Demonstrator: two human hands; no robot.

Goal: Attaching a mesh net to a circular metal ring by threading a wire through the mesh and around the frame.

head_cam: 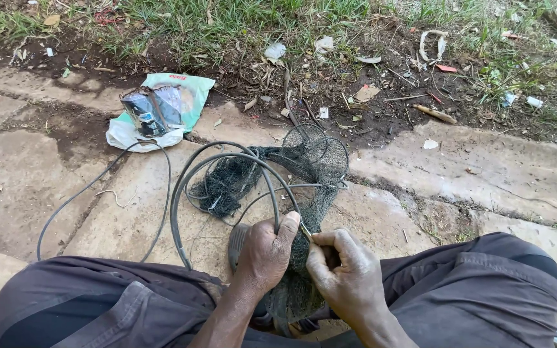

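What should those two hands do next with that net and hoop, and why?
Probably draw the small tool in the right hand through the dark netting and pull it snug against the grey hoop. The left hand pinches the hoop right where the tool's tip meets the mesh, which hangs loose there.

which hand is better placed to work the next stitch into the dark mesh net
Right, probably. The right hand pinches a small thin tool at the dark mesh net, right beside the grey curved hoop tube. The left hand is wrapped around that tube, steadying it.
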